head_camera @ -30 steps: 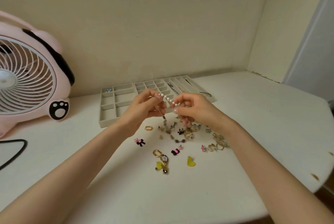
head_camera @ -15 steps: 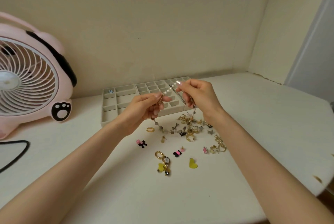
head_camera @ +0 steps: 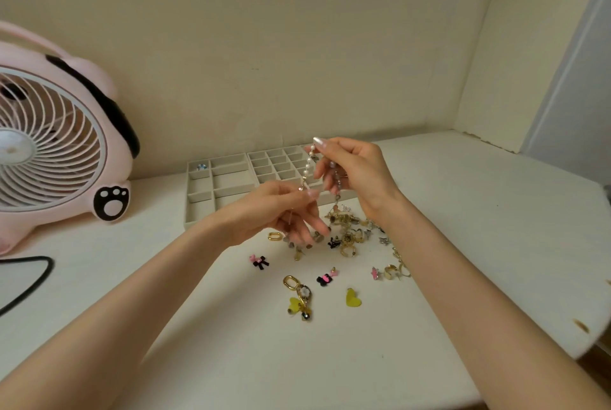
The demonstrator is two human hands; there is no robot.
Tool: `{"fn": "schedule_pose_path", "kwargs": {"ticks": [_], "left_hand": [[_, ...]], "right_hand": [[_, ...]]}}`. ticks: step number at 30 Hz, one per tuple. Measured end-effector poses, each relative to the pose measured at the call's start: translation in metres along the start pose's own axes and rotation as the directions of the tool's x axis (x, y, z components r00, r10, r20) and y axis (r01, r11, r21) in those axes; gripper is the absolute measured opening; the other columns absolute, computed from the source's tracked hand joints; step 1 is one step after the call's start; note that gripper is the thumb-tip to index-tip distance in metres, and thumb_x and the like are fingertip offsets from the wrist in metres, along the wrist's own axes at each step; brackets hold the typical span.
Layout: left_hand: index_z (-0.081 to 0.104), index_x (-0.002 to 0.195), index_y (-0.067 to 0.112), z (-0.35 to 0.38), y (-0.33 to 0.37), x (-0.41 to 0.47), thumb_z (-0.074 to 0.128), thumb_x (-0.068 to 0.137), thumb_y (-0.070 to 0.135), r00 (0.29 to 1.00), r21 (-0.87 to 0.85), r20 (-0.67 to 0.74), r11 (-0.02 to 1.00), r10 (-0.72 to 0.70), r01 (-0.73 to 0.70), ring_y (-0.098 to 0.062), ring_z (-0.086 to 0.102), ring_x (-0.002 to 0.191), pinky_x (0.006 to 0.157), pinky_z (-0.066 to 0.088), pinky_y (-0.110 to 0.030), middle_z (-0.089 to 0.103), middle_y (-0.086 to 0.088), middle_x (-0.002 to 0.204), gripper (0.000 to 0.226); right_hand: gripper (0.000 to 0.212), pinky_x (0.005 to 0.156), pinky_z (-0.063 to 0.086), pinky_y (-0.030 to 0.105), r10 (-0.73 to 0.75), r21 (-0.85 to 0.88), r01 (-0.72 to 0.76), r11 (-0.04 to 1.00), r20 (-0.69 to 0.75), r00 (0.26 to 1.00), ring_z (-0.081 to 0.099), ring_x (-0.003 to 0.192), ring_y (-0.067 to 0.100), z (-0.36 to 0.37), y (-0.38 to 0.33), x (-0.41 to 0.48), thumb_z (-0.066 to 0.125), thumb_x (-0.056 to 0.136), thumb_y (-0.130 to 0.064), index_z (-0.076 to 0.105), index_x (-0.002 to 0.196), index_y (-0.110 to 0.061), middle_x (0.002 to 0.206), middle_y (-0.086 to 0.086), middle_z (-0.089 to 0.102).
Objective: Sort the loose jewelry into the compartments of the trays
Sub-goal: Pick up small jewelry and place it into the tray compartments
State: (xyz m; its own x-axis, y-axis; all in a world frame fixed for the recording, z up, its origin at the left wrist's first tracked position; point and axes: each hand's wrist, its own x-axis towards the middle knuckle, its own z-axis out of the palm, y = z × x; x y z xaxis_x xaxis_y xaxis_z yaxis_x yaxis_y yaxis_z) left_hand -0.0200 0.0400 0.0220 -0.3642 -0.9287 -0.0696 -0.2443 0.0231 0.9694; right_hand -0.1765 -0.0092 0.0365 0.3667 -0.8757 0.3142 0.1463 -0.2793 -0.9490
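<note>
Pearl beads on the chain (head_camera: 308, 166) had swung from a slant to nearly upright as the right hand (head_camera: 355, 171) rose, pinching its top end, while the left hand (head_camera: 284, 211) pinched the lower end. It hung above the loose pile (head_camera: 347, 239), in front of the trays (head_camera: 231, 179), seemingly pulled straight for a compartment, with darker beads trailing below.
</note>
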Motion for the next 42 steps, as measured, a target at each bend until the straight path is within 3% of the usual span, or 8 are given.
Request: {"fn": "schedule_pose_path", "kwargs": {"ticks": [4, 8, 17, 24, 32, 36, 39, 42], "left_hand": [[0.055, 0.116, -0.007, 0.007, 0.000, 0.005, 0.033, 0.098, 0.039, 0.988, -0.147, 0.091, 0.980, -0.121, 0.134, -0.032, 0.066, 0.098, 0.074, 0.058, -0.032, 0.064, -0.019, 0.115, 0.054], [0.049, 0.127, -0.001, 0.003, -0.001, 0.015, 0.034, 0.098, 0.041, 0.986, -0.498, -0.157, 0.867, -0.056, -0.030, -0.029, 0.064, 0.102, 0.077, 0.056, -0.031, 0.061, -0.015, 0.107, 0.052], [0.044, 0.071, 0.013, -0.015, -0.010, 0.015, 0.045, 0.088, 0.017, 0.950, -0.746, -0.298, 0.644, -0.097, -0.168, -0.011, 0.051, 0.056, 0.054, 0.048, -0.021, 0.055, 0.000, 0.067, 0.017], [0.064, 0.101, 0.005, -0.070, -0.012, 0.008, 0.046, 0.096, 0.022, 0.822, -0.029, -0.569, 1.000, -0.020, 0.004, -0.009, 0.059, 0.054, 0.055, 0.050, -0.019, 0.072, -0.006, 0.099, 0.026], [0.064, 0.102, 0.009, -0.100, -0.024, 0.012, 0.041, 0.097, 0.040, 0.877, 0.397, -0.445, 0.838, -0.181, 0.375, -0.012, 0.065, 0.057, 0.050, 0.048, -0.015, 0.073, -0.001, 0.085, 0.038], [0.061, 0.100, 0.008, -0.096, -0.026, 0.017, 0.027, 0.094, 0.056, 0.856, 0.632, -0.497, 0.617, -0.144, 0.470, -0.024, 0.059, 0.100, 0.085, 0.039, -0.027, 0.064, -0.006, 0.100, 0.060], [0.063, 0.116, 0.007, -0.095, -0.026, 0.018, 0.021, 0.095, 0.056, 0.861, 0.610, -0.479, 0.640, -0.171, 0.467, -0.026, 0.057, 0.108, 0.098, 0.039, -0.033, 0.062, -0.009, 0.116, 0.068], [0.067, 0.110, 0.006, -0.093, -0.024, 0.017, 0.022, 0.098, 0.049, 0.886, 0.549, -0.419, 0.723, -0.197, 0.420, -0.021, 0.063, 0.092, 0.078, 0.048, -0.023, 0.066, -0.006, 0.101, 0.063]], "right_hand": [[0.017, 0.045, 0.046, 0.022, -0.001, 0.075, -0.005, 0.997, 0.074, 0.997, 0.056, 0.047, 0.015, 0.009, -0.002, -0.003, 0.058, 0.092, -0.020, 0.069, 0.091, -0.007, 0.069, 0.010, 0.066], [0.011, 0.051, 0.052, 0.023, 0.006, 0.150, -0.010, 0.989, 0.024, 1.000, 0.060, 0.053, 0.015, 0.010, 0.001, -0.006, 0.059, 0.091, -0.011, 0.066, 0.094, -0.003, 0.071, 0.010, 0.067], [0.016, 0.069, 0.059, 0.027, 0.204, 0.146, -0.186, 0.972, -0.118, 0.972, 0.064, 0.071, 0.017, 0.005, 0.029, -0.004, 0.058, 0.087, 0.005, 0.065, 0.099, -0.003, 0.088, 0.015, 0.069], [0.015, 0.064, 0.057, 0.025, 0.225, 0.040, -0.222, 0.974, -0.097, 0.969, 0.063, 0.067, 0.015, -0.004, 0.034, -0.008, 0.057, 0.090, -0.002, 0.068, 0.099, -0.005, 0.088, 0.009, 0.069], [0.015, 0.057, 0.055, 0.021, 0.225, -0.011, -0.227, 0.974, -0.092, 0.970, 0.061, 0.063, 0.012, -0.002, 0.037, -0.009, 0.056, 0.091, -0.003, 0.069, 0.098, -0.006, 0.086, 0.009, 0.068], [0.015, 0.057, 0.054, 0.021, 0.215, -0.019, -0.217, 0.976, -0.089, 0.973, 0.060, 0.063, 0.013, -0.003, 0.037, -0.010, 0.056, 0.091, -0.003, 0.069, 0.098, -0.006, 0.085, 0.009, 0.068], [0.015, 0.057, 0.054, 0.020, 0.210, -0.025, -0.213, 0.977, -0.090, 0.974, 0.060, 0.063, 0.012, -0.003, 0.037, -0.010, 0.055, 0.091, -0.003, 0.068, 0.099, -0.006, 0.085, 0.009, 0.068], [0.015, 0.056, 0.053, 0.020, 0.206, -0.026, -0.209, 0.978, -0.094, 0.974, 0.060, 0.063, 0.012, -0.003, 0.036, -0.011, 0.056, 0.091, -0.003, 0.069, 0.097, -0.007, 0.085, 0.010, 0.068]]}}
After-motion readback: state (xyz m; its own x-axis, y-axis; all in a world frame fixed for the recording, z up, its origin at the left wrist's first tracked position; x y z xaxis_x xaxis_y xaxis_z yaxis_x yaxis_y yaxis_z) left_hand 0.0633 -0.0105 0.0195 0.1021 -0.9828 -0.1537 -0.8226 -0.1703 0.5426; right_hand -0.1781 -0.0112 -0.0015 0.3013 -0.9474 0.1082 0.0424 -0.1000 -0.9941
